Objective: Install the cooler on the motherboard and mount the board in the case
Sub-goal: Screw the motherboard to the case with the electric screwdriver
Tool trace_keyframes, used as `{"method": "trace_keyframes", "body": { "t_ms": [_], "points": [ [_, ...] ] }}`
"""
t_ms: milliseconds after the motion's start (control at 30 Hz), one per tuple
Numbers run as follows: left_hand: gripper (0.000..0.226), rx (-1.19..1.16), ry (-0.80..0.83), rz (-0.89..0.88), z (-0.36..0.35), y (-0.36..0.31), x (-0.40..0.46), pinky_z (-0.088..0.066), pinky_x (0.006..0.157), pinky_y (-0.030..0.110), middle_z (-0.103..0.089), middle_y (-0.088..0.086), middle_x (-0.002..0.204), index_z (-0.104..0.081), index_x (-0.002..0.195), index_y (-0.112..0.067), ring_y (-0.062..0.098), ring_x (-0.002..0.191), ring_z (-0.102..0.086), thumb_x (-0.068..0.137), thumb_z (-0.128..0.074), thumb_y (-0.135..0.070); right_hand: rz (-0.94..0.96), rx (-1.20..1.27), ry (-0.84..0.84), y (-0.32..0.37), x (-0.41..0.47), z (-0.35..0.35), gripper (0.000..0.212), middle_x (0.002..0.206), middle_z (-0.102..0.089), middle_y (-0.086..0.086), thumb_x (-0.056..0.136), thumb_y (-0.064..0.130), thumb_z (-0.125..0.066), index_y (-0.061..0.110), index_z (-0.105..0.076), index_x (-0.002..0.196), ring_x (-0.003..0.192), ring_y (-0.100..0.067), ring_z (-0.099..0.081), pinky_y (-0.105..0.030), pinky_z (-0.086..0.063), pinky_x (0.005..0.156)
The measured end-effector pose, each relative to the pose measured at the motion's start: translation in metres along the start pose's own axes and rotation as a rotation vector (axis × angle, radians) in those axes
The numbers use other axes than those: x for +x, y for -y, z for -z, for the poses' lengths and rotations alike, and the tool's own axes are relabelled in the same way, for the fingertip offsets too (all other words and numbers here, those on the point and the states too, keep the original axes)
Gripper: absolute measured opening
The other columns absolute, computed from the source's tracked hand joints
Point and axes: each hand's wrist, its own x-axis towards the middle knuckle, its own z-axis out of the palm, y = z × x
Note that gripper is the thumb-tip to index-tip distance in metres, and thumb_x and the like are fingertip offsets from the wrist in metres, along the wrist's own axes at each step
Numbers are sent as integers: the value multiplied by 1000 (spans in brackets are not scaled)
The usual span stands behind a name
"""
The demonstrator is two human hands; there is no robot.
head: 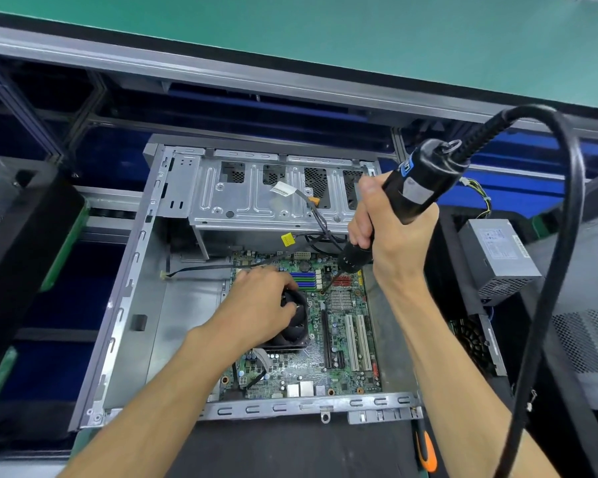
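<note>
Two bare forearms showing, left hand [259, 305] and right hand [390, 232]; wearing no sleeves, gloves, rings or watch.

Dark bench mat [290, 450] carries open case [132, 305], orange-handled screwdriver [427, 453] at near edge, power supply [497, 257] beside

one case [128, 305], one motherboard [342, 353], one cooler [296, 326], one electric screwdriver [418, 188], two hands [259, 308]

Illumination is bright, even and overhead. Shadows are soft and short. Mild glare shows on the case [201, 188] sheet metal. Wide-angle distortion bends straight edges near the borders. The top right corner is blurred.
</note>
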Motion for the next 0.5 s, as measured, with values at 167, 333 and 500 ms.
{"method": "trace_keyframes", "body": {
  "t_ms": [167,333,500],
  "points": [
    [26,9,-6,-6,0,0,-1,-35,98,37,-62,-4,108,-68,112,-29,21,108,-53,87,-62,-30,10,-20,-19,1,-4,-1,20,45,-44,6,86,27,-70,28,-62,68,35,-15,-37,-26,-37,43],
    [25,-3,-1,-4,2,-1,-2,-35,97,36,-62,-4,107,-69,110,-29,21,107,-53,86,-61,-27,21,-23,-52,1,-4,0,13,47,-44,4,88,26,-68,16,-66,81,36,-16,-37,-26,-36,42],
    [24,-7,6,-4,3,-3,-3,-35,99,37,-62,-4,109,-69,110,-29,20,108,-52,87,-60,-27,31,-16,-54,1,-5,7,16,47,-46,2,93,27,-65,17,-73,103,37,-17,-38,-27,-37,46]
  ]
}}
